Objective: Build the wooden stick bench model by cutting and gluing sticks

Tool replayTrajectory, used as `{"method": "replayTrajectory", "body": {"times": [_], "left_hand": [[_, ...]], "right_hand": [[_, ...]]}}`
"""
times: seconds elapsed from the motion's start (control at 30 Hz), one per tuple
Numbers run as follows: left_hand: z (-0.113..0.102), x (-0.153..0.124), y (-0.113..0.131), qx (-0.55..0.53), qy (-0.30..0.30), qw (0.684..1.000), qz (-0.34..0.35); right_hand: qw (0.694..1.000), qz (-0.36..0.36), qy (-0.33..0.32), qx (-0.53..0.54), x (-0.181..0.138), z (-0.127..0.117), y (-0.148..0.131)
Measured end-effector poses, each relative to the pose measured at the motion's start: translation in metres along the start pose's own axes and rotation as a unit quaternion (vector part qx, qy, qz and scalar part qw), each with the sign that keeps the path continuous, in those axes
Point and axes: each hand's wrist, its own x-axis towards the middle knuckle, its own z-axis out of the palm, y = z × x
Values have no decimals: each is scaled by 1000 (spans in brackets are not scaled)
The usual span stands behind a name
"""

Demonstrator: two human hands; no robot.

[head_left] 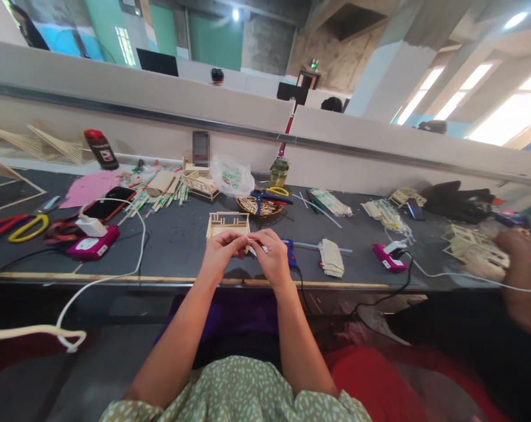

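My left hand and my right hand meet above the near part of the table, fingertips pinched together. Whatever lies between them is too small to make out. Just behind my left hand stands a small model bed-like frame of pale wooden sticks, its lower part covered by my fingers. To the right of my right hand lies a blue glue gun, partly hidden by it, with a clear glue stick beyond. A folded cloth rests farther right.
A basket of short sticks sits behind the model, with a blue tool across it. Scissors, a phone and a purple power strip lie left. At far right, a co-worker's hand is near another stick model.
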Motion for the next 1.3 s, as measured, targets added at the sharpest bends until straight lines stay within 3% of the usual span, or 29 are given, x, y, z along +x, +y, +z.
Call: {"method": "replayTrajectory", "body": {"times": [0.13, 0.27, 0.37, 0.47, 0.6, 0.87, 1.0, 1.2, 1.3], "left_hand": [[7, -6, -1, -25, 38, 998, 38], [18, -9, -5, -38, 71, 995, 65], [25, -11, -7, -35, 97, 991, 85], [26, -12, -6, -19, 97, 991, 88], [19, -9, -5, -14, 44, 997, 60], [8, 1, -11, -142, 18, 988, -62], [6, 1, -9, -163, 5, 981, -101], [4, -1, -9, -115, 46, 990, -74], [3, -2, -9, -79, 25, 995, -55]], "right_hand": [[984, 96, 31, 144, -1, 8, -2], [922, 212, 60, 318, -1, 15, -8], [893, 236, 78, 375, 0, 19, -12], [898, 230, 79, 368, 2, 19, -13], [913, 221, 60, 339, 4, 16, -9], [963, 180, 11, 200, 8, 9, -6], [955, 198, -16, 219, 9, 3, -9], [946, 218, -44, 234, 9, -6, -6], [951, 222, -51, 210, 9, -5, -4]]}}
